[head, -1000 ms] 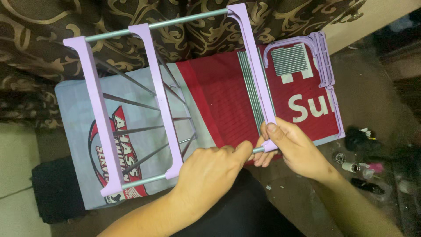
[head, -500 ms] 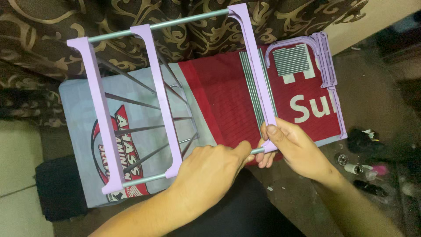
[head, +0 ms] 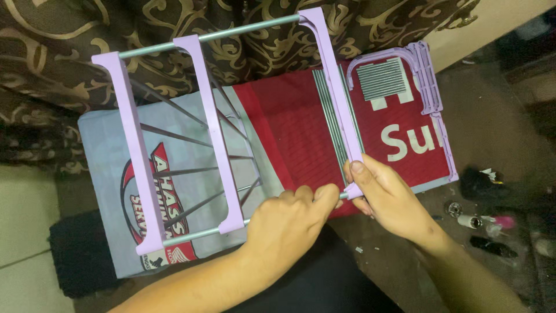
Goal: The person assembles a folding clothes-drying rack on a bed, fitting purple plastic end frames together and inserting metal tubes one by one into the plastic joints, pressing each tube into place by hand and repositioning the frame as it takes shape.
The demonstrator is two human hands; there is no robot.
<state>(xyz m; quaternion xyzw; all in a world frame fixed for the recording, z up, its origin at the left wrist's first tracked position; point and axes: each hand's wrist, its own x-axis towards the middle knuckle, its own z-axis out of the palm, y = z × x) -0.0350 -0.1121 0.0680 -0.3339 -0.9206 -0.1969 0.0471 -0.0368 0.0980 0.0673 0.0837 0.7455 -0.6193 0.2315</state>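
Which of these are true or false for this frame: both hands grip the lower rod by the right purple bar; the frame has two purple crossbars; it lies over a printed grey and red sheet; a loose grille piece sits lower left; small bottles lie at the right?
1. Both the left hand and the right hand grip the lower metal rod beside the right purple bar. True.
2. The frame has two purple crossbars. False: three show.
3. The frame lies over a grey and red printed sheet. True.
4. A loose grille piece sits at the lower left. False: it lies at the upper right.
5. Small bottles lie on the floor at the right. True.
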